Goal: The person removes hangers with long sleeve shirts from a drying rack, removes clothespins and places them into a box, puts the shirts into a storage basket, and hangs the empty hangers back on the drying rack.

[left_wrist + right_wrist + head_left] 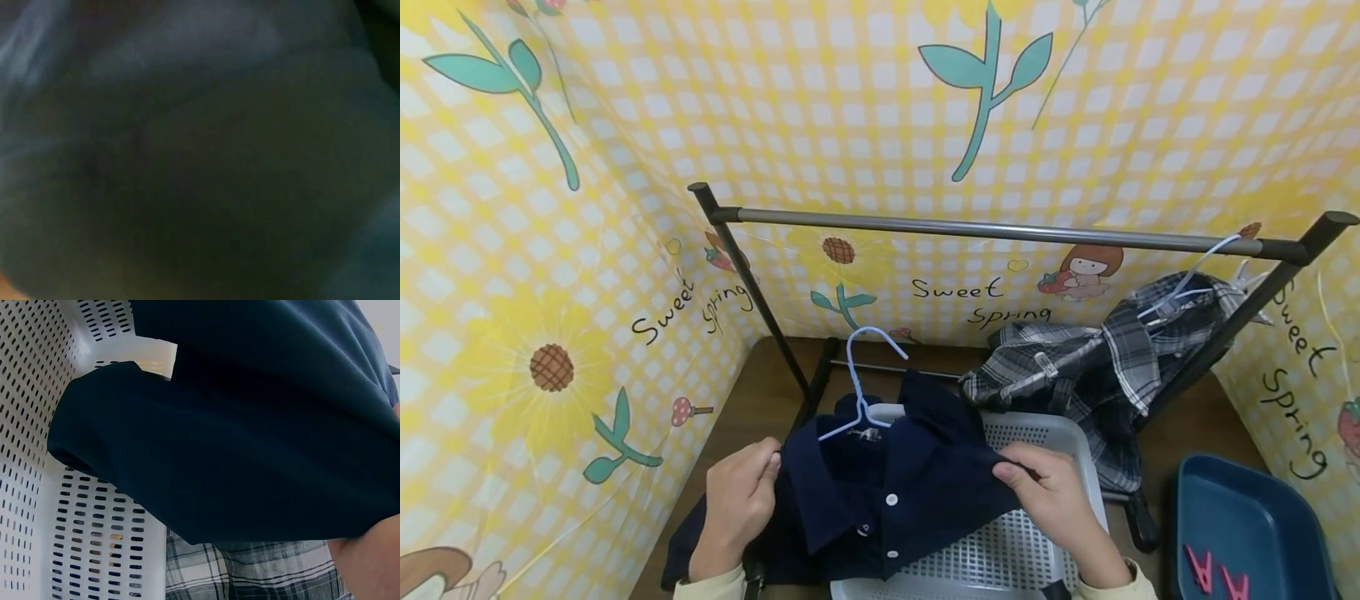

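Note:
A navy buttoned shirt (925,492) is spread between both hands above a white perforated basket (1078,442). My left hand (737,496) grips its left side near the shoulder, fingers curled on the cloth. On the other side my right hand (1052,487) pinches the fabric between thumb and fingers. A pale blue hanger (859,367) has its hook rising out of the collar; its arms run down inside the shirt. Dark, blurred cloth fills the left wrist view. In the right wrist view the navy cloth (237,456) hangs over the basket (100,531).
A metal clothes rack (962,229) stands behind the basket. From its right end a plaid shirt (1120,350) hangs on a hanger, draping beside the basket. At the lower right sits a blue tray (1247,500) with pink clothespins (1199,570). Yellow checked sheeting surrounds the brown table.

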Motion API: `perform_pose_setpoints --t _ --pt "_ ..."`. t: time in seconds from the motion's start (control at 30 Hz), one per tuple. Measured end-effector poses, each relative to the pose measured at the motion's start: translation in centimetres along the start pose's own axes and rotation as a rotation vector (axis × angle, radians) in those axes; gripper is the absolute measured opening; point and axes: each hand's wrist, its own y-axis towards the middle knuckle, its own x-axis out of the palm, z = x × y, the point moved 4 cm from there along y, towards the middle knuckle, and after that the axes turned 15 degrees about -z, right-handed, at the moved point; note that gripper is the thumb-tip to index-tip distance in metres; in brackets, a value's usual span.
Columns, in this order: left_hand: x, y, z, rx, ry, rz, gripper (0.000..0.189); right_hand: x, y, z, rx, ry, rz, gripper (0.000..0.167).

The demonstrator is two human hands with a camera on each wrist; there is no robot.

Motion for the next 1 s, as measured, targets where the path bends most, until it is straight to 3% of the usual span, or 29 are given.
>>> perform_pose_setpoints --t 0.17,0.37,0.7,1.0 --pt "1.0 0.5 0.6 -0.004 -0.054 -0.018 0.028 0.5 0.3 -0.2 -0.004 -0.009 -0.023 0.028" --pt "1.5 1.3 1.3 0.035 -0.108 -0.001 0.033 0.9 0.4 -0.4 -0.005 -0.008 -0.033 0.027" --pt "1.5 2.3 1.8 0.082 -0.108 0.069 0.037 1.9 0.4 -0.6 -0.034 -0.015 -0.064 0.026" --pt "1.5 2.5 2.4 0.057 -0.153 0.069 0.035 2.4 0.1 -0.9 -0.012 -0.024 -0.064 0.028"
